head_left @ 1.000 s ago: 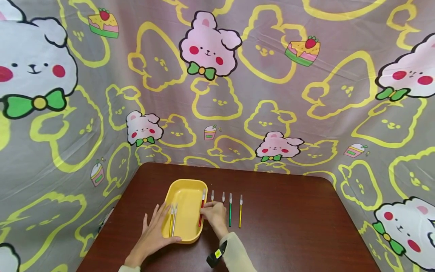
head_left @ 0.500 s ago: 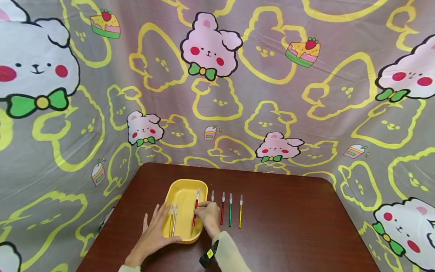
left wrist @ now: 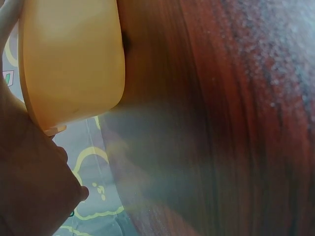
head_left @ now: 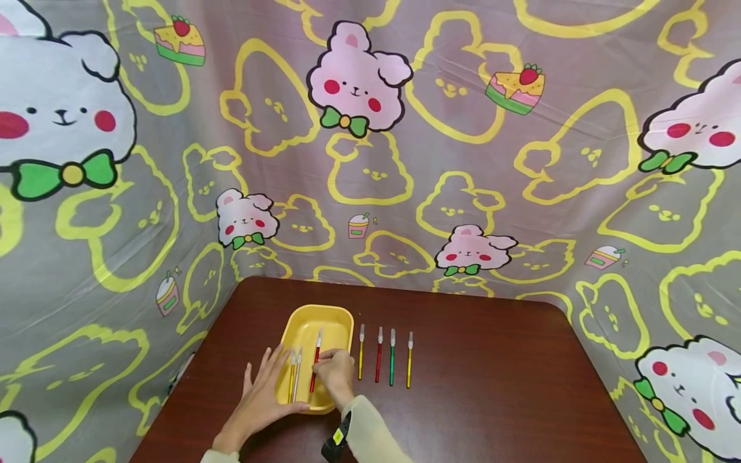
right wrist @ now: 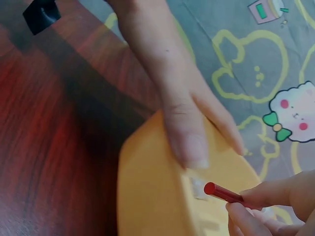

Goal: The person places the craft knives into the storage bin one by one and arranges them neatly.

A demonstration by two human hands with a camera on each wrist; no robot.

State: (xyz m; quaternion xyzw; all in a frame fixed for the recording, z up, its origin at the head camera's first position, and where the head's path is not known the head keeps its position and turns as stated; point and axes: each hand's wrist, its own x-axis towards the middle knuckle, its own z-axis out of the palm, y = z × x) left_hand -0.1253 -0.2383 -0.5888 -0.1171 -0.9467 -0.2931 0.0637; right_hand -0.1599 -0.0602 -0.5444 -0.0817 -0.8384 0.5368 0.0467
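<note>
Red brush (head_left: 314, 369) pinched by right hand (head_left: 336, 371) fingers over yellow tray (head_left: 341, 316), beside two brushes (head_left: 295, 376) there; left hand (head_left: 262, 399) flat, fingers released, steadying tray's edge on bench (head_left: 492, 399)

Close up, filling the upper left: smooth yellow plastic tray (left wrist: 74, 59), seen from its rounded outer wall and resting on dark reddish-brown wooden table (left wrist: 221, 123). Lower left: part of left hand (left wrist: 29, 191) against the tray's rim. Beyond the table edge, grey cloth with yellow outlines (left wrist: 93, 196).
</note>
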